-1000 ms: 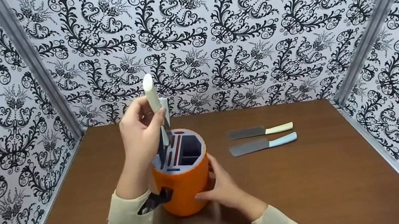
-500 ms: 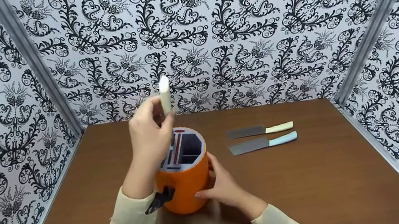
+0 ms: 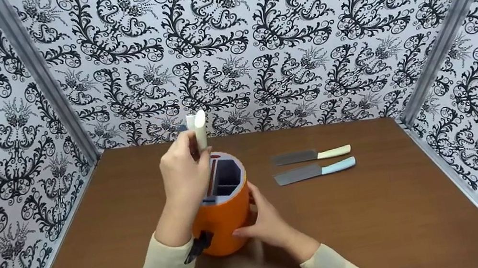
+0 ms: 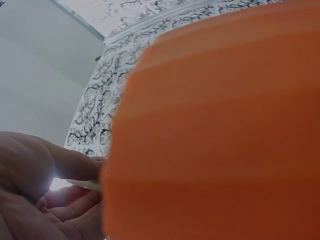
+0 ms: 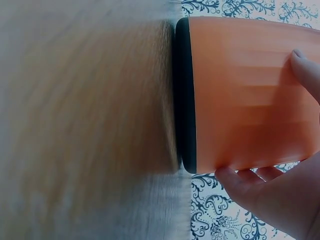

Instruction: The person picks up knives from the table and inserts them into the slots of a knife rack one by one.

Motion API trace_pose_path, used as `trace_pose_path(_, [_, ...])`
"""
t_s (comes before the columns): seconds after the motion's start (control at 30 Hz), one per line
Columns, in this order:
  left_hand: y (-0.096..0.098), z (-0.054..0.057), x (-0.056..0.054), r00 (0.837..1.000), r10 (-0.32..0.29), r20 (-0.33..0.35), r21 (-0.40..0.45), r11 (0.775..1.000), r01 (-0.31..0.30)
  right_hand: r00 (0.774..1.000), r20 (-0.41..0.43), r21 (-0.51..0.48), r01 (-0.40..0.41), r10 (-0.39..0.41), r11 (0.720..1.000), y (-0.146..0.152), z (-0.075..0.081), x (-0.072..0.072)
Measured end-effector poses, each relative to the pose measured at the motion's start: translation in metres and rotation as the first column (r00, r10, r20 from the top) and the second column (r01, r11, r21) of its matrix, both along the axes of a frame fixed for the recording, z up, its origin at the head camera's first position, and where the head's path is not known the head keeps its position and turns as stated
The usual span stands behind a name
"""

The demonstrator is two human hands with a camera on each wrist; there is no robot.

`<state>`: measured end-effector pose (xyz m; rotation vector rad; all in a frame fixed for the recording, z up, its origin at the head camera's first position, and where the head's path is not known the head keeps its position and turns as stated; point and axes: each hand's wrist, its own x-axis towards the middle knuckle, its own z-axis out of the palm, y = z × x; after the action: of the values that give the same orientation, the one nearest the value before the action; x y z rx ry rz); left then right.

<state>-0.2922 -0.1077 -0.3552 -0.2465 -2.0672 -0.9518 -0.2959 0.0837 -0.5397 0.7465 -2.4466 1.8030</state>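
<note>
An orange knife block (image 3: 223, 226) with a slotted grey top stands upright on the table. My left hand (image 3: 182, 170) pinches the pale cream handle of a knife (image 3: 201, 133) above the left part of that top, and its blade is hidden behind the hand. Close behind it shows a whitish handle (image 3: 190, 121) with a bluish one beside it. My right hand (image 3: 272, 228) grips the lower right side of the block. In the right wrist view, thumb and fingers lie on opposite sides of the block (image 5: 240, 100), near its black base. The orange wall (image 4: 215, 125) fills much of the left wrist view.
Two cleaver-shaped knives lie flat to the right of the block: one with a cream handle (image 3: 334, 152), one with a light blue handle (image 3: 339, 165). Patterned walls (image 3: 278, 49) enclose the brown table (image 3: 379, 217) at the back and both sides.
My left hand has moved right over the block with the cream-handled knife, which first rose and then came down. The right hand stays on the block, which has not moved noticeably.
</note>
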Motion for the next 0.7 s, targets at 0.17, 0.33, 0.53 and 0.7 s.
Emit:
trace_pose_path(0.17, [0.001, -0.005, 0.001, 1.0, 0.016, -0.005, 0.014, 1.0, -0.016, 1.0, 0.03, -0.006, -0.004, 0.004, 1.0, -0.001, -0.001, 0.0])
trace_pose_path(0.33, [-0.002, -0.007, 0.002, 0.999, -0.03, -0.016, 0.106, 0.994, 0.032, 0.998, 0.066, -0.028, -0.007, 0.008, 1.0, -0.002, -0.003, 0.0])
trace_pose_path(0.53, [-0.008, -0.011, 0.006, 0.989, -0.109, -0.104, 0.216, 0.968, 0.13, 0.998, 0.052, -0.046, -0.02, 0.022, 0.999, -0.001, -0.003, -0.001])
trace_pose_path(0.7, [-0.012, -0.018, 0.007, 0.972, -0.14, -0.191, 0.31, 0.931, 0.195, 0.998, 0.051, -0.054, -0.023, 0.026, 0.998, -0.002, -0.002, 0.0])
